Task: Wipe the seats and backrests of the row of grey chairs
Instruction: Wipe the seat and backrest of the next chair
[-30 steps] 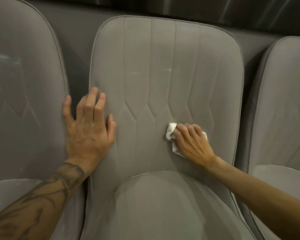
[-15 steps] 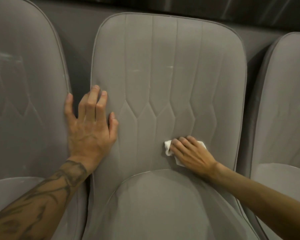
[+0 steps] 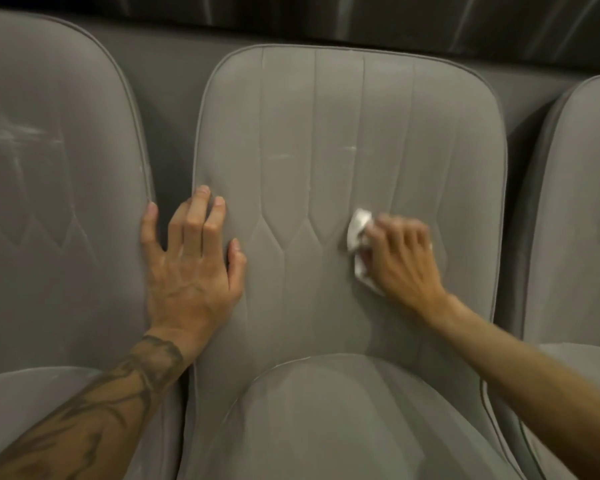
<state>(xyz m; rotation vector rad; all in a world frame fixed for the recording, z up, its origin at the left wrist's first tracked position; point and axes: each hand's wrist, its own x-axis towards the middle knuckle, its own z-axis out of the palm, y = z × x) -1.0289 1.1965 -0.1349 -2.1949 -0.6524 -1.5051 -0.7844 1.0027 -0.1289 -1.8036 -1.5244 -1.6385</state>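
Right hand (image 3: pixel 406 258): fingers curled over white cloth (image 3: pixel 358 233), pressed on middle chair backrest (image 3: pixel 343 109), lower right. Left hand (image 3: pixel 191 268): flat, fingers spread, bracing backrest edge. Risk: small cloth may bunch, skip pale streaks (image 3: pixel 280 156) above.

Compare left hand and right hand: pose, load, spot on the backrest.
Pose: left hand lies flat with fingers spread; right hand has fingers curled.
Load: left hand holds nothing; right hand grips a white cloth.
Spot: left hand sits at the left edge of the middle backrest; right hand sits right of its centre.
Sharpness: left hand is sharp; right hand is blurred.
Shared: both rest against the same backrest.
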